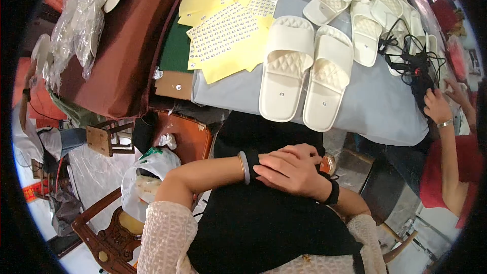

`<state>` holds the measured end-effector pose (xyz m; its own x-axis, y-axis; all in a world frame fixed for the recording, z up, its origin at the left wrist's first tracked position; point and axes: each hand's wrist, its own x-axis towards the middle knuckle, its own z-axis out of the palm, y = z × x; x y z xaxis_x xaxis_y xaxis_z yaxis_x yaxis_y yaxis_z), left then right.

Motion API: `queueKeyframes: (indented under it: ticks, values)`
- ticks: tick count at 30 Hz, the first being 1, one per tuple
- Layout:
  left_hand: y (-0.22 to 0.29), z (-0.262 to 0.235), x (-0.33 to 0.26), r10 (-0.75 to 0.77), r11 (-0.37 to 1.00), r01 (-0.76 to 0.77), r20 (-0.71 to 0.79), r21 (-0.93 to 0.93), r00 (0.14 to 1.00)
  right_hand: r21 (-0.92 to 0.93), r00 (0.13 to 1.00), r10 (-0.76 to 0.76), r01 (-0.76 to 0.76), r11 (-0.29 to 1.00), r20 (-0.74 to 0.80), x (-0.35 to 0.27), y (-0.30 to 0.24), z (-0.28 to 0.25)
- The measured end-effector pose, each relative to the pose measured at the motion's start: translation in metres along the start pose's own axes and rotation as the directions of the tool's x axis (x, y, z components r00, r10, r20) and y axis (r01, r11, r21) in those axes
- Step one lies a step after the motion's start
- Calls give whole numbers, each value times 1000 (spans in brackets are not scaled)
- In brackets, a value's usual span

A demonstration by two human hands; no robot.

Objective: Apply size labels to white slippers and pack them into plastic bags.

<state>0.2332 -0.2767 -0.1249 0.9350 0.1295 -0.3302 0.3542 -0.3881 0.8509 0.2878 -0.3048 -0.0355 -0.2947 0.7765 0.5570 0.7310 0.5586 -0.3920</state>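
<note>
My right hand (pixel 290 173) rests over my left hand (pixel 305 151) in my lap, its fingers loosely extended and holding nothing. Only part of my left hand shows, with fingers lying flat; the rest is hidden beneath the right. Both lie on a black apron (pixel 264 228). On the grey-covered table in front stands a pair of cream slide slippers, a left one (pixel 280 91) and a right one (pixel 323 99), each with a small round label on its insole. They are the nearest goods to my hands, but apart from them. Yellow label sheets (pixel 223 40) overlap left of the slippers.
More cream slippers (pixel 366 30) pile up at the far right, beside tangled black cords (pixel 418 66). Another person's hand (pixel 437 106) reaches there. Bagged slippers (pixel 89 25) lie on a brown-covered surface at left. A white plastic bag (pixel 133 185) sits by a carved wooden chair (pixel 109 233).
</note>
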Motion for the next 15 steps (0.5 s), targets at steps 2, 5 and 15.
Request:
queueKeyframes:
  ticks: [2,5,15]
  values:
    - [-3,10,6,-167,986,165,68,34,984,42,999,-32,33,999,-19,-16,-1,9]
    - [3,-7,11,-154,964,208,290,-165,945,-41,984,99,-106,993,-148,-39,-9,28]
    - [15,17,-18,49,970,-33,-64,242,997,421,294,928,-889,179,228,-30,40,1]
